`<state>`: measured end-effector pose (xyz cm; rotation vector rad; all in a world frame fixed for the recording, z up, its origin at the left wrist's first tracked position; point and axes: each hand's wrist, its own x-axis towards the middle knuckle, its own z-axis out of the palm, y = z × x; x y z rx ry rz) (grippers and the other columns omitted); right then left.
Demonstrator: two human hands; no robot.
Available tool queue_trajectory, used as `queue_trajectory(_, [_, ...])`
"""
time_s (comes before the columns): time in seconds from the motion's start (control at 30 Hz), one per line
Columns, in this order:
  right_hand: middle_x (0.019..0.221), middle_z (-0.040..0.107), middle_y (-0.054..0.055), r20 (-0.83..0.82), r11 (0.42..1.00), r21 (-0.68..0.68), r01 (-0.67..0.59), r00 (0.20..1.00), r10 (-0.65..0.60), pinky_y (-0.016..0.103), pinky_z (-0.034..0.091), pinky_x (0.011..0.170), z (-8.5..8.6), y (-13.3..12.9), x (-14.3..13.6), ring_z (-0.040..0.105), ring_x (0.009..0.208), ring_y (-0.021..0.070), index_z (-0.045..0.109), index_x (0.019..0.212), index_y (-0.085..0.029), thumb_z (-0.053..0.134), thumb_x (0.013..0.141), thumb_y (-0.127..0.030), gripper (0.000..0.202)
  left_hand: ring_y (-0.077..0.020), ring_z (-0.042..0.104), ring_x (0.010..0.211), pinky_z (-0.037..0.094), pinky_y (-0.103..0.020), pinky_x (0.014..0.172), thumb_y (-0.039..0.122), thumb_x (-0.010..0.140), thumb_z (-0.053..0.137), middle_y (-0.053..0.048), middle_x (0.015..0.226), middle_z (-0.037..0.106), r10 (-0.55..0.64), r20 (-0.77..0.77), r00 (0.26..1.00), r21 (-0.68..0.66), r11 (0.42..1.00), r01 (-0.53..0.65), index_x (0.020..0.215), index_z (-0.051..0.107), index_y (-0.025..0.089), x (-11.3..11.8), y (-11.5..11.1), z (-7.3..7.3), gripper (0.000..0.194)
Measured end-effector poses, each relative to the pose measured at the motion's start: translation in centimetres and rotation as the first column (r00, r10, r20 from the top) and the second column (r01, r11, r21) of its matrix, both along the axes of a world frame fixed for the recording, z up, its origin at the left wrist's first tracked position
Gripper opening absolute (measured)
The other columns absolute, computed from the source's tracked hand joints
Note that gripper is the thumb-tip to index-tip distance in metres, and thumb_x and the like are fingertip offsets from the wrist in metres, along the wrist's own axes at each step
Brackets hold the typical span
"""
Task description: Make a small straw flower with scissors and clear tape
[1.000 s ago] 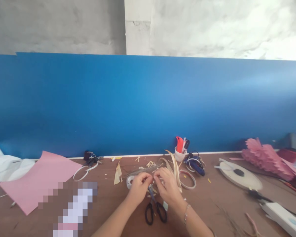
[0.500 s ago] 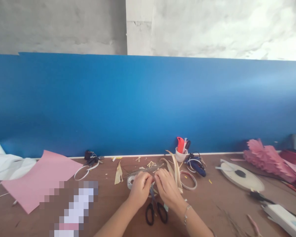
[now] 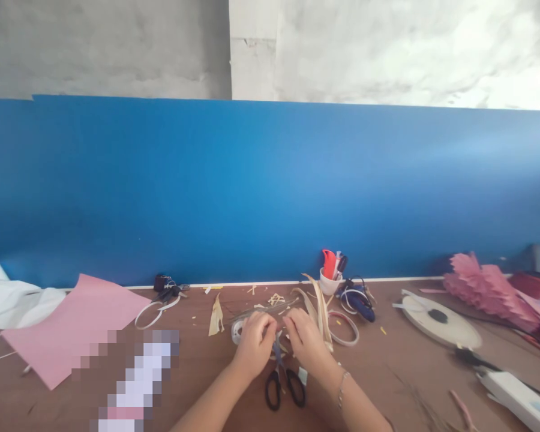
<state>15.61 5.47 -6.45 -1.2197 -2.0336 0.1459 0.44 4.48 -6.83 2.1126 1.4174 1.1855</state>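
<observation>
Side by side over the middle of the table, my left hand (image 3: 257,337) and my right hand (image 3: 305,341) have their fingers curled into pinches, fingertips facing each other across a small gap. Whatever they hold is too small or hidden to make out. Black-handled scissors (image 3: 279,366) lie between my wrists, blades pointing away under the fingertips. A white tape roll (image 3: 237,331) is partly hidden behind my left hand. Beyond my right hand are dry, pale husk-like strips (image 3: 323,312). Thin brownish stems (image 3: 274,309) lie just past both hands.
A white cup (image 3: 330,282) of tools stands against the blue partition (image 3: 270,192). Pink paper (image 3: 78,324) lies left, beside white sheeting. To the right are a tape ring (image 3: 353,336), a pale oval device (image 3: 441,324), pleated pink paper (image 3: 488,288) and a white power strip (image 3: 519,399).
My right hand has shifted very slightly right, so the gap between the fingertips is a little wider. My left hand has barely moved.
</observation>
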Motion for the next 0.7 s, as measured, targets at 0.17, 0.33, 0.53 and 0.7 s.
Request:
queue_trajectory(0.17, [0.067, 0.049, 0.001, -0.078, 1.000, -0.018, -0.013, 0.997, 0.011, 0.029, 0.039, 0.062, 0.5, 0.5, 0.8, 0.049, 0.066, 0.0178, 0.041, 0.071, -0.021, 0.031, 0.092, -0.023, 0.023, -0.0183, 0.057, 0.075, 0.041, -0.031, 0.072, 0.023, 0.084, 0.045, -0.001, 0.073, 0.063, 0.089, 0.076, 0.993, 0.004, 0.996, -0.089, 0.072, 0.059, 0.021, -0.5, 0.7, -0.6, 0.018])
queue_trajectory(0.33, [0.071, 0.052, 0.002, -0.016, 0.998, -0.047, -0.035, 0.999, 0.034, 0.030, 0.039, 0.065, 1.0, 0.1, 0.8, 0.051, 0.069, 0.0185, 0.044, 0.073, -0.021, 0.034, 0.091, -0.021, 0.021, -0.0212, 0.057, 0.090, 0.043, -0.036, 0.081, 0.023, 0.081, 0.051, -0.005, 0.093, 0.065, 0.072, 0.135, 0.988, 0.131, 0.987, -0.090, 0.105, 0.058, 0.022, -0.4, 0.4, -0.7, 0.025])
queue_trajectory(0.53, [0.074, 0.057, 0.003, 0.051, 0.995, -0.079, -0.067, 0.996, 0.071, 0.032, 0.039, 0.067, 0.9, -0.4, 0.3, 0.053, 0.074, 0.0196, 0.047, 0.075, -0.020, 0.037, 0.090, -0.017, 0.019, -0.0221, 0.056, 0.089, 0.039, -0.036, 0.078, 0.026, 0.086, 0.047, -0.005, 0.087, 0.066, 0.039, -0.042, 0.998, 0.168, 0.985, -0.031, 0.090, 0.064, 0.023, -0.1, -0.6, 0.3, 0.018])
queue_trajectory(0.7, [0.076, 0.058, 0.004, 0.061, 0.995, -0.078, -0.068, 0.995, 0.073, 0.033, 0.040, 0.069, 1.2, -0.5, 0.2, 0.053, 0.075, 0.0203, 0.049, 0.075, -0.020, 0.039, 0.089, -0.016, 0.017, -0.0194, 0.055, 0.082, 0.036, -0.033, 0.074, 0.023, 0.087, 0.044, -0.002, 0.079, 0.064, 0.071, -0.080, 0.994, 0.139, 0.988, -0.059, 0.073, 0.058, 0.021, 0.0, -0.6, 0.5, 0.019])
